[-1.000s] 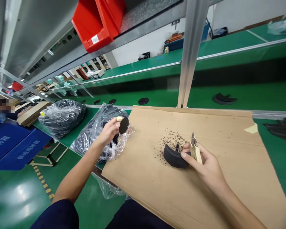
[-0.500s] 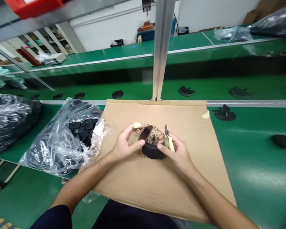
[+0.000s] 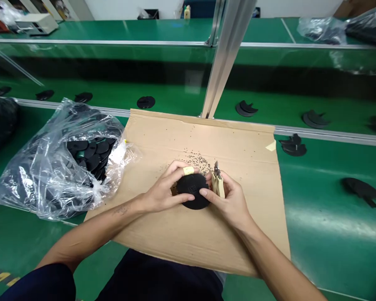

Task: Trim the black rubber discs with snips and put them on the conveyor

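Note:
A round black plastic disc [image 3: 192,190] lies flat-side up between my two hands, low over a brown cardboard sheet [image 3: 188,246]. My left hand [image 3: 166,190] grips its left side, the thumb on top and a yellow wrap on one finger. My right hand [image 3: 233,200] is closed around small cutting pliers [image 3: 217,182] with cream handles, their metal jaws pointing up and away from me. The right thumb also touches the disc's right edge. Behind the disc, tiny black scraps [image 3: 199,161] are scattered on the cardboard.
A clear plastic bag [image 3: 44,167] full of black pieces lies at the left. Loose black parts [image 3: 293,146] are on the green bench at the right, and several more line the back ledge. A metal post [image 3: 225,58] rises behind the cardboard.
Half a second ago a dark round piece stood tilted up at my left hand above a black part; now a flat round face shows between my hands. The camera view has shifted.

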Tool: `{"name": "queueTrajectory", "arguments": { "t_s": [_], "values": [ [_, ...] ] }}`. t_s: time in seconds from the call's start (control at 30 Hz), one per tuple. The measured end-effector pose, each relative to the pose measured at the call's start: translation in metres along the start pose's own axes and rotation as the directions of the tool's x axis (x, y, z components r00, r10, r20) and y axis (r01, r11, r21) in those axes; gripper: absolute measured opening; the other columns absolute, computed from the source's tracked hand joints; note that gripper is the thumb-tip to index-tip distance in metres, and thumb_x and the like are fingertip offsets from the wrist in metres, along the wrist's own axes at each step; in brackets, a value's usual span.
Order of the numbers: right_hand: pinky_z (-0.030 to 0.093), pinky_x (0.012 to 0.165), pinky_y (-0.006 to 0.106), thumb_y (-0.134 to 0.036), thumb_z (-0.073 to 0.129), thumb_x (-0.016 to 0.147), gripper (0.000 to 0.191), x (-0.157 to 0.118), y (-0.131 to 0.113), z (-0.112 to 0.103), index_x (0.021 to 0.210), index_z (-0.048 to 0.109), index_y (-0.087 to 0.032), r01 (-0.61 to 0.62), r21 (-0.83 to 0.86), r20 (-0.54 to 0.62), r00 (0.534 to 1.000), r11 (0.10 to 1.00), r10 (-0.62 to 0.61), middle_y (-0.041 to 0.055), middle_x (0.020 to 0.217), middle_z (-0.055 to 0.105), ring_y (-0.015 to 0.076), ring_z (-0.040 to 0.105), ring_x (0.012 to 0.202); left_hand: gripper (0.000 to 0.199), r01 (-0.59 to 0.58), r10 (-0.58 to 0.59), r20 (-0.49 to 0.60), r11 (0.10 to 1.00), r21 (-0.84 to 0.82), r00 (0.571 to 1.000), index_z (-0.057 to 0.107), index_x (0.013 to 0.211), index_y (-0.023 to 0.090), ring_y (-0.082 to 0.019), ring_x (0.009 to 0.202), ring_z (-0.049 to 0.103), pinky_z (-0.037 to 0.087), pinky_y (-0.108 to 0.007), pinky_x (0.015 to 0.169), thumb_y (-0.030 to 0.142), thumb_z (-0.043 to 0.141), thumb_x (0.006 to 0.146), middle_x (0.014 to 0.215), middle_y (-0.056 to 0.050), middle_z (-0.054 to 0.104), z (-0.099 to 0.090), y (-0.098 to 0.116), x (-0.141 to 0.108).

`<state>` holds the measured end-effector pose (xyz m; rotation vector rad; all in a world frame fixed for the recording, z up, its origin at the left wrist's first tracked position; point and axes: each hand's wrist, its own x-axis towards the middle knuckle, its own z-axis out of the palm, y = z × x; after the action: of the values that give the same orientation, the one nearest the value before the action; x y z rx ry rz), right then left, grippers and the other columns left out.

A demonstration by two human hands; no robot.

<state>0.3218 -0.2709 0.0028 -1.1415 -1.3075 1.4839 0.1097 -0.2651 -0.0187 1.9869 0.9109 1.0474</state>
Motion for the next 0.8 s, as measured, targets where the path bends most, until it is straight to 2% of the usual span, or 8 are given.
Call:
{"name": "queueTrajectory", "arguments": {
  "t_s": [0.2, 0.4, 0.53, 0.67, 0.8],
  "values": [
    [0.052, 0.064, 0.026, -0.054, 0.085, 0.072, 0.043, -0.0011, 0.0006, -0.0003, 0.091, 0.063, -0.022, 0.001, -0.037, -0.020, 1.000, 0.999, -0.001, -0.0008, 0.077, 0.061, 0.0140, 0.057, 0.069, 0.045, -0.025, 0.024, -0.020, 0.999, -0.028, 1.000, 0.062, 0.129, 0.023, -0.023, 0.110, 0.056, 0.055, -0.037, 0.096, 0.037, 0.075, 0.088, 0.113, -0.009, 0.055, 0.0021, 0.0001, -0.0016],
    [0.049, 0.062, 0.026, -0.054, 0.084, 0.073, 0.042, -0.0002, -0.0015, 0.0019, 0.088, 0.062, -0.023, -0.001, -0.042, -0.033, 0.999, 0.999, -0.001, -0.0020, 0.075, 0.058, 0.0133, 0.053, 0.067, 0.056, -0.037, 0.037, -0.033, 0.999, -0.001, 0.999, 0.053, 0.141, 0.026, -0.022, 0.107, 0.058, 0.057, -0.035, 0.090, 0.033, 0.073, 0.090, 0.114, -0.008, 0.056, 0.0039, 0.0010, -0.0025],
    [0.048, 0.062, 0.026, -0.052, 0.085, 0.073, 0.039, -0.0005, -0.0023, 0.0035, 0.088, 0.062, -0.023, 0.030, -0.059, -0.040, 0.999, 0.998, -0.032, -0.0036, 0.072, 0.054, 0.0125, 0.049, 0.064, 0.051, -0.010, 0.010, 0.018, 1.000, 0.012, 1.000, 0.054, 0.138, 0.023, -0.024, 0.114, 0.057, 0.056, -0.039, 0.097, 0.033, 0.071, 0.091, 0.118, -0.011, 0.057, 0.0046, 0.0020, -0.0015],
    [0.049, 0.064, 0.028, -0.050, 0.081, 0.078, 0.035, -0.0020, -0.0008, 0.0039, 0.089, 0.062, -0.024, 0.038, -0.094, -0.059, 0.997, 0.995, -0.044, -0.0033, 0.072, 0.053, 0.0139, 0.050, 0.066, 0.051, 0.030, -0.027, 0.103, 0.999, -0.026, 0.994, 0.048, 0.142, 0.023, -0.028, 0.129, 0.055, 0.049, -0.045, 0.110, 0.031, 0.065, 0.095, 0.134, -0.013, 0.058, 0.0053, 0.0036, -0.0014],
    [0.051, 0.066, 0.029, -0.052, 0.080, 0.079, 0.036, -0.0029, 0.0005, 0.0040, 0.091, 0.062, -0.023, 0.039, -0.111, -0.059, 0.997, 0.993, -0.046, -0.0025, 0.074, 0.055, 0.0141, 0.051, 0.066, 0.048, 0.081, -0.066, 0.153, 0.992, -0.094, 0.986, 0.042, 0.145, 0.023, -0.026, 0.129, 0.058, 0.050, -0.042, 0.109, 0.027, 0.056, 0.100, 0.138, -0.013, 0.059, 0.0064, 0.0044, -0.0032]
  ]
}}
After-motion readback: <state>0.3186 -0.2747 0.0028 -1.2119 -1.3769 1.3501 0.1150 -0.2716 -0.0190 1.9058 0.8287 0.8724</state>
